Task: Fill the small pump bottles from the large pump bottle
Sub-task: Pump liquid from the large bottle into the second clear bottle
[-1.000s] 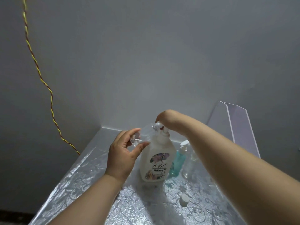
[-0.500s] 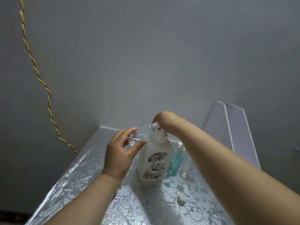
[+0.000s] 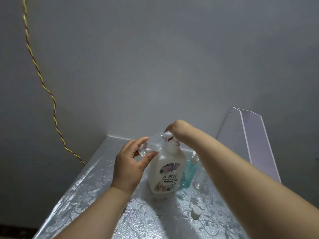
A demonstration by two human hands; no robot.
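Centrally: large white pump bottle (image 3: 165,171), plastic, floral label with printed characters, upright on the desk (image 3: 82,195), toward the back edge where the desk meets the grey wall (image 3: 155,66).

Pump head (image 3: 167,137): at the bottle's top, under the right hand (image 3: 179,132). That hand is bent down at the wrist and rests on the pump; its fingers are mostly hidden, so I cannot tell whether they curl round it or press flat.

Small clear bottle (image 3: 148,146): held off the desk, tipped on its side, one end at the pump head. The left hand (image 3: 129,163) grips it between thumb and curled fingers. The two hands are close together, one on each side of the pump.

Teal small pump bottle (image 3: 189,173): upright, just behind and to the right of the large bottle, partly hidden by it.

Second clear bottle (image 3: 198,184): only its base shows past the right forearm, beside the teal one.

White round cap (image 3: 196,212): lying loose on the desk, nearer the camera, well apart from the bottles, close to the right forearm.

Desk surface: silver cover with embossed flower scrolls. Its left edge runs diagonally toward the camera; bare cover lies left of the left forearm and between the forearms in front of the large bottle.

Clear acrylic panel (image 3: 250,144): leaning upright at the desk's right side.

Twisted yellow-and-red cord (image 3: 43,83): hanging down the wall, left of the desk.
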